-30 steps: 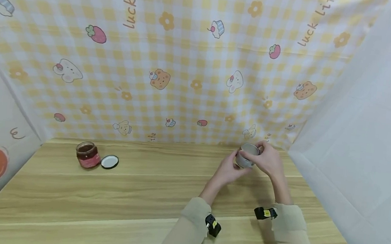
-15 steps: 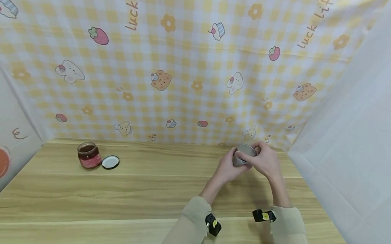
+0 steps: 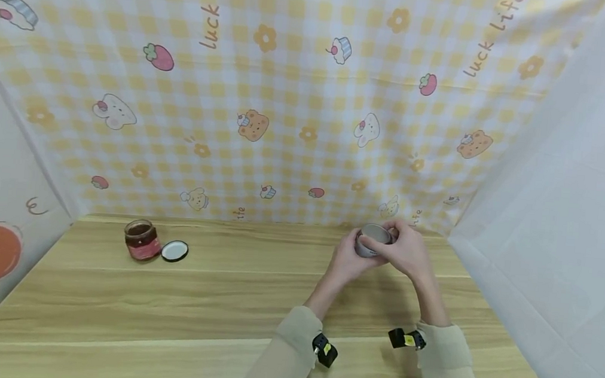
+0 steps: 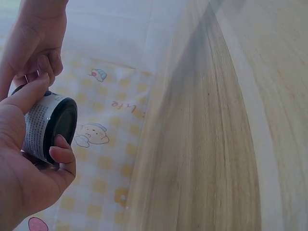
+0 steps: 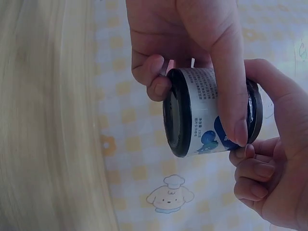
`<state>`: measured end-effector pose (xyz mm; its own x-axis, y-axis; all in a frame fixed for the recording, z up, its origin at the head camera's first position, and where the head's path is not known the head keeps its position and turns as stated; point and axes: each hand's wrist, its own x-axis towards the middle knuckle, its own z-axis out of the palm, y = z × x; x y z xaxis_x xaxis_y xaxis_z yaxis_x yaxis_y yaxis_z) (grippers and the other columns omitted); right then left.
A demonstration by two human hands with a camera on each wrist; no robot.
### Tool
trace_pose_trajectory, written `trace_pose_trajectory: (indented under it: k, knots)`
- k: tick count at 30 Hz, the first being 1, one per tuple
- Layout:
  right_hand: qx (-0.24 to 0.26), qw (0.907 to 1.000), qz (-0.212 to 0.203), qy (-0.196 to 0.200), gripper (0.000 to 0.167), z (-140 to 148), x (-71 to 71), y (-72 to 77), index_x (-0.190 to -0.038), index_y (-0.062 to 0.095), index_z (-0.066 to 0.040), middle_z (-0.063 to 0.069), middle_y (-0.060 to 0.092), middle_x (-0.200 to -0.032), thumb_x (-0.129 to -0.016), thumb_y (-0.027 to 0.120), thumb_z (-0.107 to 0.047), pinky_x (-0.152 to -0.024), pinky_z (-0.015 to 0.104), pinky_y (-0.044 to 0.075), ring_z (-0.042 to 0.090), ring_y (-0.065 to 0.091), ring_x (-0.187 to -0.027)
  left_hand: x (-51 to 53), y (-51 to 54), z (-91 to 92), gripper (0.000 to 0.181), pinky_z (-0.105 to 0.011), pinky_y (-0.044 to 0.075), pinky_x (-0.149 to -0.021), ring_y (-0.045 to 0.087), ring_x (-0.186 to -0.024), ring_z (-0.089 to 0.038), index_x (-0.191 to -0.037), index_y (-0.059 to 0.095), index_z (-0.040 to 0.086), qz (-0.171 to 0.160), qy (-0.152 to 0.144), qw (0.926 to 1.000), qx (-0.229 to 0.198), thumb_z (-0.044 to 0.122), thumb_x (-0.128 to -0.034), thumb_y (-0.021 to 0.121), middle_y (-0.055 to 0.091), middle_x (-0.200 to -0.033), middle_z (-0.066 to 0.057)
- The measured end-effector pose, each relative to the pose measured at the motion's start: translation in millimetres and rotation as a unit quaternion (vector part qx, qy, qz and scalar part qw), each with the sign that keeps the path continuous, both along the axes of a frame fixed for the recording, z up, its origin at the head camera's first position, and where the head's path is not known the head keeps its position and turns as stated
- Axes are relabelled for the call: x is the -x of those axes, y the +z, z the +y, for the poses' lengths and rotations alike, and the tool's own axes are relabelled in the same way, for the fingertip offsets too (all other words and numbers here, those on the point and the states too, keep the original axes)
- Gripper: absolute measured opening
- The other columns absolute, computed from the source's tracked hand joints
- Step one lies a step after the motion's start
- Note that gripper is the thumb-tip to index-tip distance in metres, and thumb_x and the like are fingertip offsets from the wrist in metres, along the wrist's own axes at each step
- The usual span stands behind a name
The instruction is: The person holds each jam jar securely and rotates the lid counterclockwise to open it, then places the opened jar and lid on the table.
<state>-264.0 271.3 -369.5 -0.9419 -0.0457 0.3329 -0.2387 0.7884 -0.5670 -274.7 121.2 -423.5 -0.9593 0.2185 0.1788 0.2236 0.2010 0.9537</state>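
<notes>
A small jar (image 3: 366, 250) with a round grey top is gripped between both hands at the back right, above the table. My left hand (image 3: 346, 261) curls round its left side and lower part; my right hand (image 3: 409, 253) holds its upper part, thumb across the front. In the left wrist view, fingers of the left hand (image 4: 31, 180) touch the dark base of the jar (image 4: 36, 126). The right wrist view shows a white label with blue fruit on the jar (image 5: 199, 113), the left thumb over it and the right hand (image 5: 284, 161) at the top end.
Far left on the wooden table (image 3: 162, 309) stands an open glass jar (image 3: 143, 248) with dark contents and a pink label. A white disc-shaped lid with dark rim (image 3: 174, 251) lies beside it. A checked cloth (image 3: 289, 92) hangs behind.
Both hands have shifted slightly left with the small jar between them, and both still grip it. The view has turned slightly; the open jar and lid rest as before.
</notes>
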Motion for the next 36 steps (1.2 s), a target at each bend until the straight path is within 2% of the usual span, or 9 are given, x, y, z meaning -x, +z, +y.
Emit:
trace_pose_trajectory:
  k: [9,16,19,27,36]
  knots:
    - [0.001,0.9998,-0.002,0.018,0.063,-12,-3.2,4.4,-0.116,0.066,-0.003,0.012,0.066,-0.09,-0.084,0.077,-0.056,-0.066,0.035,0.048,0.024,0.059,-0.074,-5.1,9.1,-18.1,0.069,-0.037,0.054,-0.083,0.063,-0.102,-0.019,-0.132,0.063,0.014,0.007,0.016,0.9998,-0.008,0.04,-0.0744,0.09,0.067,-0.117,0.0]
    - [-0.001,0.9993,0.019,0.031,0.053,-22,-8.6,9.8,-0.105,0.067,-0.008,0.005,0.059,-0.071,-0.083,0.077,-0.055,-0.057,0.035,0.044,0.021,0.051,-0.061,-10.6,15.0,-28.8,0.066,-0.035,0.055,-0.078,0.063,-0.096,-0.017,-0.127,0.066,0.014,0.02,0.022,0.9995,-0.009,0.04,-0.0726,0.091,0.068,-0.112,0.002]
    - [-0.003,0.9991,0.026,0.035,0.051,-27,-11.7,13.0,-0.104,0.067,-0.009,0.004,0.057,-0.069,-0.084,0.077,-0.054,-0.056,0.035,0.044,0.02,0.051,-0.059,-13.8,18.0,-33.8,0.062,-0.034,0.055,-0.076,0.063,-0.094,-0.016,-0.124,0.067,0.014,0.026,0.019,0.9994,-0.017,0.038,-0.0727,0.092,0.068,-0.109,0.003]
    - [-0.012,0.9982,0.047,0.037,0.052,-39,-22.5,22.7,-0.109,0.068,-0.011,0.003,0.058,-0.071,-0.083,0.077,-0.055,-0.056,0.035,0.042,0.02,0.05,-0.06,-22.3,25.1,-46.2,0.063,-0.034,0.055,-0.077,0.064,-0.097,-0.017,-0.128,0.066,0.013,0.05,0.008,0.9982,-0.032,0.035,-0.0751,0.09,0.068,-0.114,0.0]
    - [-0.016,0.9975,0.056,0.041,0.05,-53,-29.7,29.1,-0.108,0.069,-0.013,0.001,0.057,-0.071,-0.083,0.077,-0.056,-0.055,0.035,0.041,0.019,0.049,-0.06,-31.1,31.5,-60.7,0.065,-0.033,0.056,-0.075,0.065,-0.094,-0.016,-0.13,0.066,0.012,0.055,0.017,0.9979,-0.029,0.035,-0.0745,0.09,0.07,-0.112,-0.001]
